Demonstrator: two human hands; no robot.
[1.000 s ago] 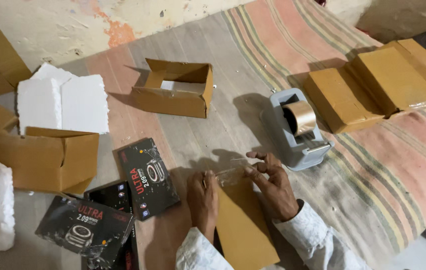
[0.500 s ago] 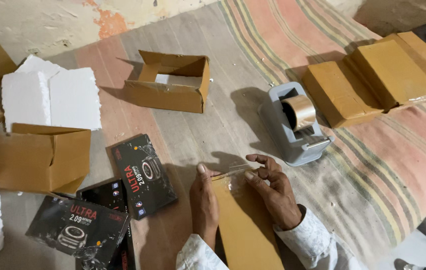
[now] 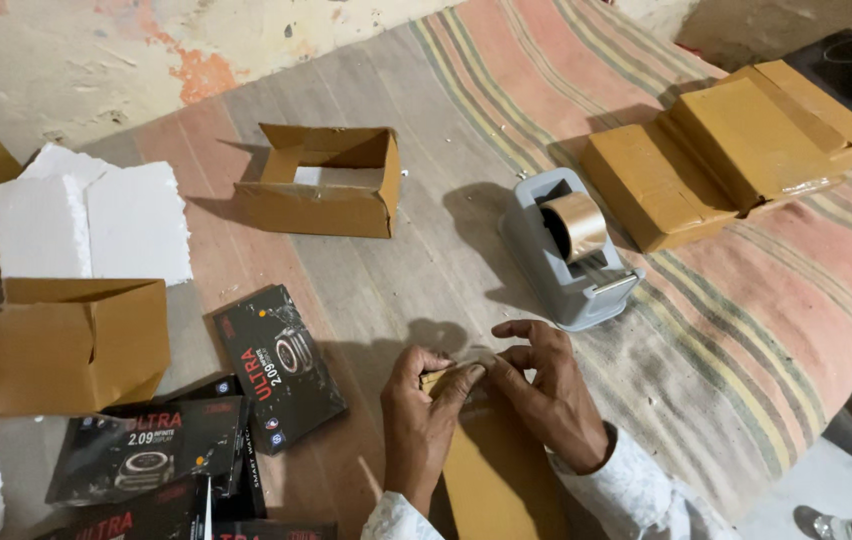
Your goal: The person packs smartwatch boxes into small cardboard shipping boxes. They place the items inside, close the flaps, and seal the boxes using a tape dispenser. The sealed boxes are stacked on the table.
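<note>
Comparing with a second ago, I see my left hand [image 3: 424,415] and right hand [image 3: 549,400] have drawn together, both pinching tape onto the far end of the flat brown parcel [image 3: 491,470] at six o'clock, with the grey tape dispenser [image 3: 571,250] at one o'clock, suggesting sealing is underway.

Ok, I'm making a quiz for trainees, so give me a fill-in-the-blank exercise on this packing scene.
1. Both hands, the left hand and the right hand, press on the near ____ box.
2. The tape dispenser is ____ in colour.
3. The open cardboard box lies to the ____ of the tape dispenser in the picture.
4. The black product boxes lie on the ____ hand's side.

Missing words: cardboard; grey; left; left
</note>
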